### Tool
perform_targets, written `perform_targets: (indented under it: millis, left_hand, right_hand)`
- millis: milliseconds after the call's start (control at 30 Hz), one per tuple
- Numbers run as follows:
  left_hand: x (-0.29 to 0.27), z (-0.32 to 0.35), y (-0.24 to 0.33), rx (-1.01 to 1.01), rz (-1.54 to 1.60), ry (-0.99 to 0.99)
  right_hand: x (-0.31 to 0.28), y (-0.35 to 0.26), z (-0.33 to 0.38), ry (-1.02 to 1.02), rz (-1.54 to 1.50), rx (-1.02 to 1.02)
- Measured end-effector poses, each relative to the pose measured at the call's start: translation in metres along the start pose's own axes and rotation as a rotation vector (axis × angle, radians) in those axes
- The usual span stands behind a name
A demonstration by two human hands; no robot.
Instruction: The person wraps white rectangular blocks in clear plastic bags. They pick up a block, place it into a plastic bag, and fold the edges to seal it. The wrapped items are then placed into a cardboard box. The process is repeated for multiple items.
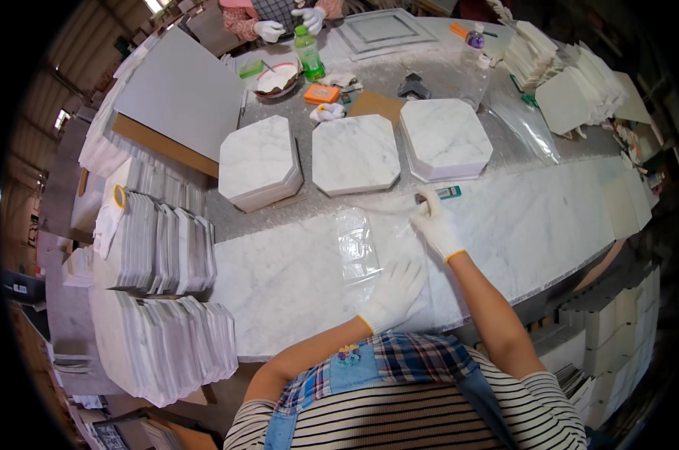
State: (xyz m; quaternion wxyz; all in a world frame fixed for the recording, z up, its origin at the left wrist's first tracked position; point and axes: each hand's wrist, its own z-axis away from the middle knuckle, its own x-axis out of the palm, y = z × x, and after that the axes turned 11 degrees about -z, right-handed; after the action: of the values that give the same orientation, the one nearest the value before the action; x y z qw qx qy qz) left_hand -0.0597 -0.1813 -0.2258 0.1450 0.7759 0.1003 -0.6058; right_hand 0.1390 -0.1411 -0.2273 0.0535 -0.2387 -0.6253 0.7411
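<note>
A worker in white cotton gloves flattens a clear plastic sheet [362,251] on a white marble bench [534,225]. The left hand [394,294] lies palm down with fingers spread wide on the sheet's near right part, close to the bench's front edge. The right hand [434,223] reaches farther out, fingers loosely extended and resting at the sheet's far right edge; neither hand grips anything.

The sheet runs with its long axis away from the worker, from the front edge toward three octagonal marble tile stacks [354,154] lined up across the grey middle of the bench. It lies mostly to the left of both hands, and the left hand covers more of it. A small green and dark marker-like tool [446,193] sits just beyond the right hand's fingertips, near the right-hand stack.

To the worker's left, thin marble tiles [159,247] stand packed on edge. Across the bench a second person's gloved hands [288,22] work near a green bottle [308,51] and an orange box [321,94].
</note>
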Motion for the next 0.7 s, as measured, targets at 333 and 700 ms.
perform_targets:
  millis: [333, 700]
  left_hand:
    - [0.001, -0.025, -0.006, -0.076, 0.043, -0.045]
    - [0.005, -0.051, -0.02, -0.159, 0.03, 0.01]
  right_hand:
    - [-0.001, 0.011, -0.01, 0.227, 0.332, -0.221]
    - [-0.068, 0.024, -0.031, 0.003, 0.721, -0.352]
